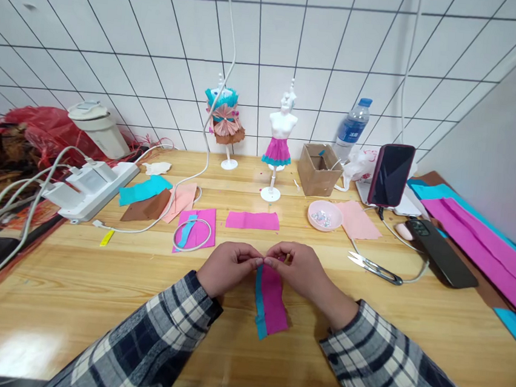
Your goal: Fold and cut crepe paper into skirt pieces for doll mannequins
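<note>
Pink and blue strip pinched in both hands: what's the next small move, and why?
Probably shift both pinches slightly along the top edge. The left hand and right hand meet at the top of the pink and blue strip, whose lower part lies flat on the table.

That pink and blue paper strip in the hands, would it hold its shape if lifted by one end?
Probably not. The strip looks thin like crepe paper and already curves where it hangs from the left hand and right hand, so it likely flops. It seems very light, and likely tears easily.
</note>
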Demonstrator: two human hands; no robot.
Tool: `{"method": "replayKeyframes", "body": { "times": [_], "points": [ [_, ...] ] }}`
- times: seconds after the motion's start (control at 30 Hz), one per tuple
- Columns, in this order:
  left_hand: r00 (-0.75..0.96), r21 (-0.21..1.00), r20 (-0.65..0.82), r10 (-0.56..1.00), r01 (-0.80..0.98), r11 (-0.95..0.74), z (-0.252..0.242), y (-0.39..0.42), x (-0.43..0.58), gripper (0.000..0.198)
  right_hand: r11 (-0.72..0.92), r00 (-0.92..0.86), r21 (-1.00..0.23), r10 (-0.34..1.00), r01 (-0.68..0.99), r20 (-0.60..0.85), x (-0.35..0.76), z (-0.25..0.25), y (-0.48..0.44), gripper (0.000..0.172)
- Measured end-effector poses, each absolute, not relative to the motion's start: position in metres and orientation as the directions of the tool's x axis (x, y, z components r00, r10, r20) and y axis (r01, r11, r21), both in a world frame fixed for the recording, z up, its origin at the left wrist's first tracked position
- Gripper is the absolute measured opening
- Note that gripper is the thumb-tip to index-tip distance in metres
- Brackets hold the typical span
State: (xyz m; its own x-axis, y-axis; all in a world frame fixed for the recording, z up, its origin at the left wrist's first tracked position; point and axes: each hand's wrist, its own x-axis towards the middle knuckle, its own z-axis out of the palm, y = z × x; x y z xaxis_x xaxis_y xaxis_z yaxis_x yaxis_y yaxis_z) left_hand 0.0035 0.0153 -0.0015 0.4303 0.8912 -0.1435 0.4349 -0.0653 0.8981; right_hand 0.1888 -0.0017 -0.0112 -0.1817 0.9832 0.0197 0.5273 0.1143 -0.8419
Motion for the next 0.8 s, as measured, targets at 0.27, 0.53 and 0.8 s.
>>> {"method": "replayKeyframes", "body": {
  "times": [0.27,0.53,0.8],
  "points": [
    [0.370,0.952,-0.023,0.929,0.291,-0.093,-0.006,0.017,0.004,0.028,0.209,-0.159,-0.783,0.977,0.586,0.142,0.200,-0.011,0.008,0.010],
    [0.131,0.756,0.432,0.892,0.487,-0.437,-0.002,0.023,-0.012,0.023,0.510,0.012,-0.404,0.610,0.760,0.792,0.217,0.025,0.018,0.009],
    [0.717,0.421,0.322,0.618,0.476,-0.772,0.002,0.013,-0.003,0.024,0.610,-0.489,-0.402,0.790,0.683,0.369,0.221,-0.032,-0.008,0.010]
  ]
}}
